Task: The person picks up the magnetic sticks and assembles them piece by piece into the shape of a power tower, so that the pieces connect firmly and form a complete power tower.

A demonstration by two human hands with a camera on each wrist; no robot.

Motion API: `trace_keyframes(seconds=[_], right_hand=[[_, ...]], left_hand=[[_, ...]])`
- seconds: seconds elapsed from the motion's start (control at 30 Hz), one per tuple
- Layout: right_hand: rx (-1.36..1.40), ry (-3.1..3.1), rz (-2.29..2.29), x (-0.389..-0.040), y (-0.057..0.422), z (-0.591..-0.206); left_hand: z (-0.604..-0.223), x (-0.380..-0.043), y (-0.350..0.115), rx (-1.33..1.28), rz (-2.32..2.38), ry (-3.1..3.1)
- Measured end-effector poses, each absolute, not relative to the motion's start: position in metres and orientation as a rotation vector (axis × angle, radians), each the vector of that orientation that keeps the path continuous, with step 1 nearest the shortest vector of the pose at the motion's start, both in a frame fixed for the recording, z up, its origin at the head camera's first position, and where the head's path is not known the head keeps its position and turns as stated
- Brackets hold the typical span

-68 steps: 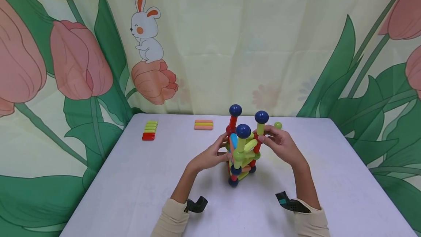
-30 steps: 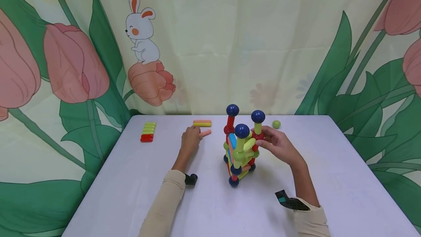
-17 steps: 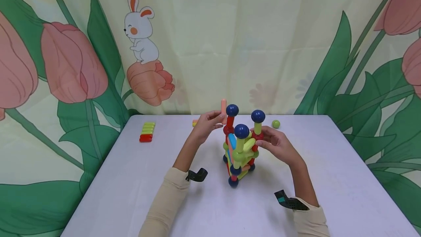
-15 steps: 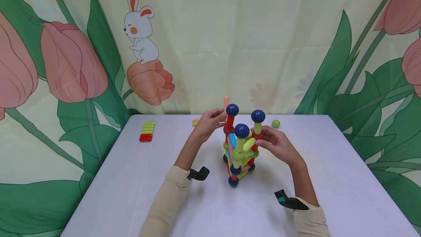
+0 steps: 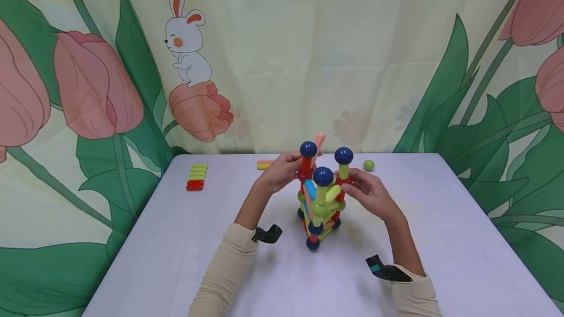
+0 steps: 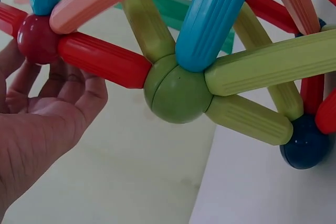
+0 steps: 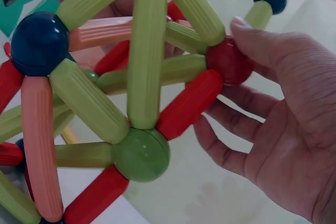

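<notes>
A tower of coloured rods and balls point(image 5: 319, 208) stands on the white table, topped by three dark blue balls. My left hand point(image 5: 281, 174) is behind its upper left post and holds a pink rod point(image 5: 320, 139), which leans right above the post; the fingertips are mostly hidden. In the left wrist view the left hand point(image 6: 50, 116) is beside a red ball point(image 6: 38, 39) of the tower. My right hand point(image 5: 371, 193) grips the upper right post. The right wrist view shows its thumb point(image 7: 257, 38) on a red ball point(image 7: 229, 60), with other fingers curled below.
At the back left lies a row of yellow-green rods point(image 5: 198, 172) and red rods point(image 5: 195, 185). A pink and a yellow rod point(image 5: 264, 166) lie near the back edge, partly behind my left hand. One loose green ball point(image 5: 368, 165) sits behind my right hand.
My left hand left the tower, picked up a pink rod from the back of the table and brought it behind the upper left post. The rod now tilts right. My right hand stayed on the tower.
</notes>
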State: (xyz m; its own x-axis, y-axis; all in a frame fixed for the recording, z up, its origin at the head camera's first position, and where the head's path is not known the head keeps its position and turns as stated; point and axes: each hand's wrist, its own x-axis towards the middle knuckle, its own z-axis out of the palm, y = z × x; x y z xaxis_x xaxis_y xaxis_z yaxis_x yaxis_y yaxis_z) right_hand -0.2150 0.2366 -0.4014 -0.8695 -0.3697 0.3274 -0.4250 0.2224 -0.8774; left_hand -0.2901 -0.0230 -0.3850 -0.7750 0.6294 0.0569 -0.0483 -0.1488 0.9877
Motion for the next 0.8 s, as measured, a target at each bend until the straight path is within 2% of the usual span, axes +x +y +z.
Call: trace_keyframes(seconds=[0.37,0.63,0.8], right_hand=[[0.653,-2.365,1.733,-0.213,0.228,-0.406],[0.680,-2.307,1.731,-0.215,0.225,-0.407],[0.702,-2.281,1.710,-0.216,0.224,-0.407]], left_hand=[[-0.385,-0.289,-0.025,0.714,1.890,1.693],[-0.389,-0.284,-0.034,0.909,1.752,1.858],[-0.388,-0.271,-0.037,0.903,1.778,1.947]])
